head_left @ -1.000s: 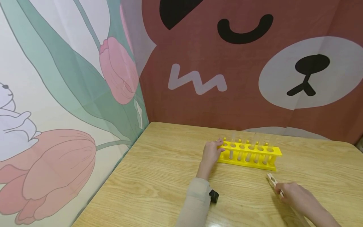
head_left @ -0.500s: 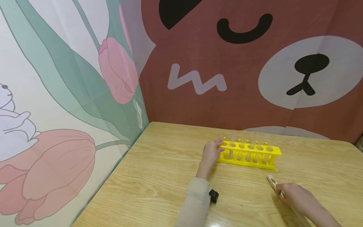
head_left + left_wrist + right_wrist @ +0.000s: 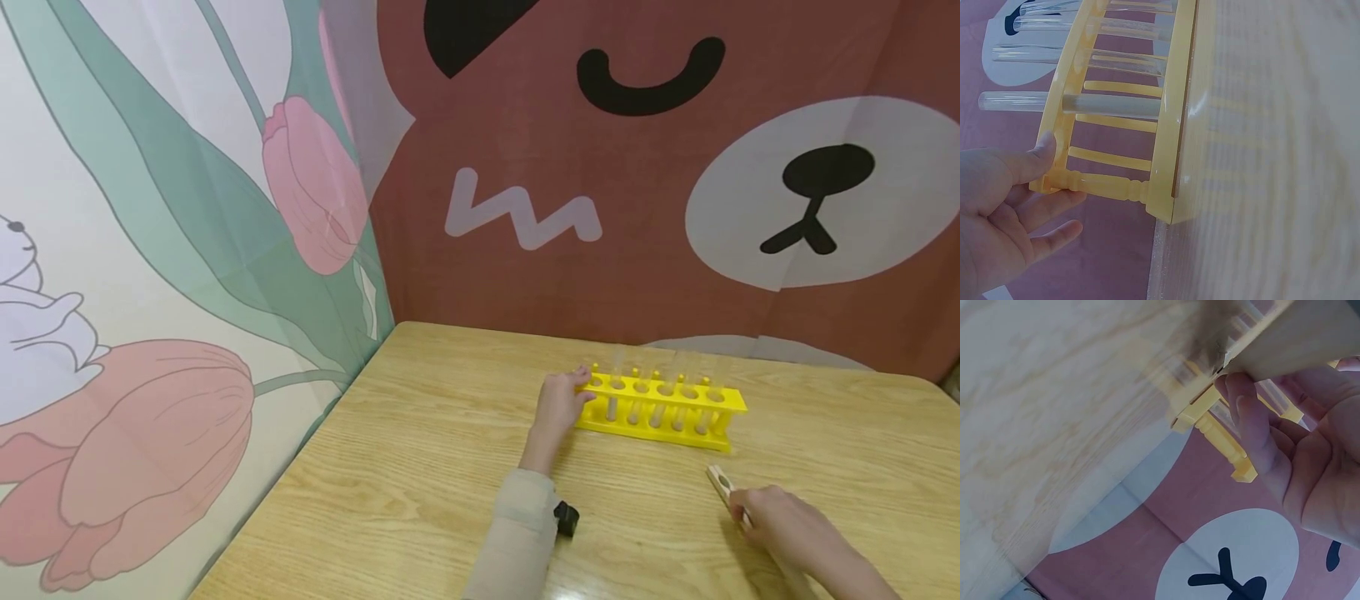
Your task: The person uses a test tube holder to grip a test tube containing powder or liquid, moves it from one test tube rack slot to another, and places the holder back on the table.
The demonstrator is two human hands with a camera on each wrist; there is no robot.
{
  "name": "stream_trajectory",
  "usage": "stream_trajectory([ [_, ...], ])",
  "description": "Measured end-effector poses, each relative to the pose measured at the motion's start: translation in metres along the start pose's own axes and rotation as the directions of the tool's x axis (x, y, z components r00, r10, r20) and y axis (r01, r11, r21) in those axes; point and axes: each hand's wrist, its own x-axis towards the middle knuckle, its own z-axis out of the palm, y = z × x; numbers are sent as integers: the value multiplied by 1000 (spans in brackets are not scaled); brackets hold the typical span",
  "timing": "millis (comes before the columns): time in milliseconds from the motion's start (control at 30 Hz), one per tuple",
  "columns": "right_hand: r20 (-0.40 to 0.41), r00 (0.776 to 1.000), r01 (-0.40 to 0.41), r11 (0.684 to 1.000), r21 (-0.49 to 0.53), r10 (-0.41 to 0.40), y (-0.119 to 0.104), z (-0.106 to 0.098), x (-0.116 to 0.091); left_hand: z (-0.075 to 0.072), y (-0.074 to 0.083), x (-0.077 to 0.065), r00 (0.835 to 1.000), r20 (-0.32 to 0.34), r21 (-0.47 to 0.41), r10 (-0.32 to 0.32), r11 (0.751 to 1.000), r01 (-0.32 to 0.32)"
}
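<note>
A yellow plastic test tube rack [image 3: 738, 402] stands upright on the table with several clear test tubes [image 3: 1110, 105] in its holes. At its left end my left hand [image 3: 557, 408] grips the top plate, the thumb on top and a finger underneath, as the left wrist view shows. The end hole nearest that hand has no tube. To the front right of the rack, my right hand [image 3: 787, 521] holds a wooden test tube clamp [image 3: 718, 478] low over the table. The clamp's head points toward the rack, apart from it. My palm hides much of its handle.
The wood-grain table [image 3: 420, 467] reaches back to a brown bear-print cloth [image 3: 525, 292]. A flower-print cloth [image 3: 172, 250] hangs along the left edge. A small black device [image 3: 566, 518] sits at my left wrist.
The clamp's head has sunk slightly toward the table in my right hand. My left hand and the rack stay in place.
</note>
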Motion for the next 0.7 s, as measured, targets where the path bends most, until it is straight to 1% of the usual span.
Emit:
stream_trajectory([
  [200,-2,1000,12,1000,4,-12,1,1,0,1,0,1,1000,8,1,-9,1000,9],
  [433,42,999,-31,999,24,30,1,2,2,1,1,1,1000,8,5,-14,1000,14],
  [533,38,999,-21,1000,20,20,1,3,2,1,1,0,1000,11,4,-19,1000,19],
  [700,71,997,-39,999,29,37,1,3,4,-1,3,-1,999,29,-11,-34,999,34],
])
